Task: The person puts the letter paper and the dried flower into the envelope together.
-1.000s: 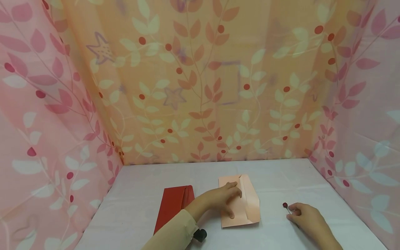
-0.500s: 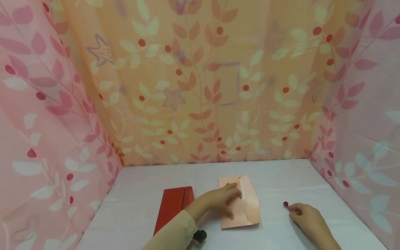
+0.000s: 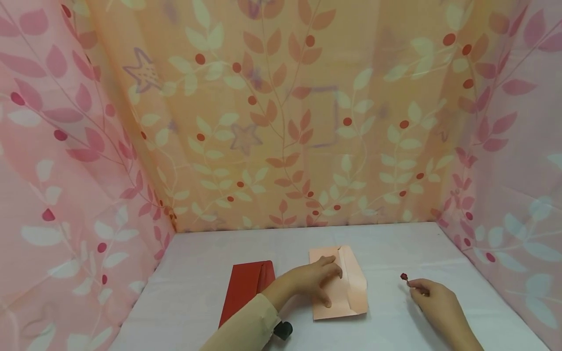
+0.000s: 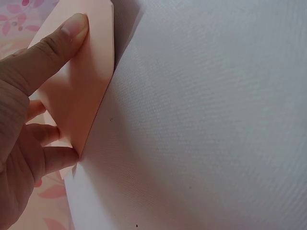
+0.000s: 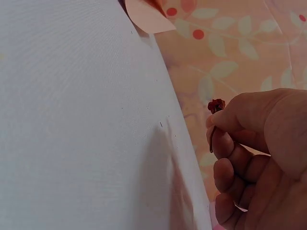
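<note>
A pale pink envelope (image 3: 357, 285) lies on the white tabletop with its flap unfolded to the right. My left hand (image 3: 309, 282) rests on it, fingers spread and thumb pressing the paper; the left wrist view shows the thumb (image 4: 62, 45) flat on the envelope near its edge. To the right, my right hand (image 3: 435, 298) pinches a small dark red dried flower (image 3: 403, 276) by its short thin stem, between thumb and index finger. In the right wrist view the flower head (image 5: 217, 105) sticks up past the thumb tip, and the remaining fingers are curled.
A red envelope (image 3: 243, 287) lies left of the pink one, partly behind the left forearm. Beside the left cuff is a small black cylindrical object (image 3: 284, 330). Leaf-patterned curtains (image 3: 272, 122) enclose the table (image 3: 197, 253) at the back and sides.
My right hand has raised the flower, which now stands higher and slightly further from me. Small dark specks appeared on the table near it. The left hand stays on the pink envelope.
</note>
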A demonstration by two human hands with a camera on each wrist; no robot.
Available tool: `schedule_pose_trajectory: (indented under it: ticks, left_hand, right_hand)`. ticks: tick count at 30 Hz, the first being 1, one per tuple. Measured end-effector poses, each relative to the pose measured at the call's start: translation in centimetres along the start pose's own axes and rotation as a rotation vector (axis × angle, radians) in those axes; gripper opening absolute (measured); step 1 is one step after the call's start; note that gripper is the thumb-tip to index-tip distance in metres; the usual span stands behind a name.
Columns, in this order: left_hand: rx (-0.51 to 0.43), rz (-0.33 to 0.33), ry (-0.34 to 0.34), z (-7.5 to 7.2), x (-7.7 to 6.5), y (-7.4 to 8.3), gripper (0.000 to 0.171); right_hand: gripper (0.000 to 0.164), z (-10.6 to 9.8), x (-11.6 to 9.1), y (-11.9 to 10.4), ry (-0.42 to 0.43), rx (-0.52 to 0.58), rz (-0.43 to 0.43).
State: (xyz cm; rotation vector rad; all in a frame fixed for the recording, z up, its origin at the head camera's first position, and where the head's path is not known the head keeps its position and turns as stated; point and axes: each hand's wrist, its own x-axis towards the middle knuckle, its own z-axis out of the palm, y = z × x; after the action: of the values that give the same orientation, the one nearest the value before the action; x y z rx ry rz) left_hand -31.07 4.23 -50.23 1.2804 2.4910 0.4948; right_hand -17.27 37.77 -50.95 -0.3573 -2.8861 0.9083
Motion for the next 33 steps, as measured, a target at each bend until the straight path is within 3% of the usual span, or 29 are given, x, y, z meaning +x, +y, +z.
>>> schedule_pose_trajectory:
  ticks: [9, 19, 28, 33]
  left_hand:
    - [0.022, -0.003, 0.004, 0.1, 0.2, -0.1, 0.069]
    - [0.014, -0.003, -0.005, 0.1, 0.2, 0.0, 0.069]
    - [0.022, -0.025, -0.001, 0.3, 0.4, -0.3, 0.069]
    - [0.021, -0.017, 0.006, 0.0, 0.2, -0.1, 0.069]
  right_hand:
    - [0.030, 0.7, 0.0, -0.5, 0.043, 0.071, -0.021]
    - [0.032, 1.8, 0.1, -2.1, 0.035, 0.172, -0.007]
    - [0.029, 3.0, 1.0, -4.0, 0.057, 0.288, -0.061]
    - [0.028, 3.4, 1.4, -5.1, 0.051, 0.293, -0.075]
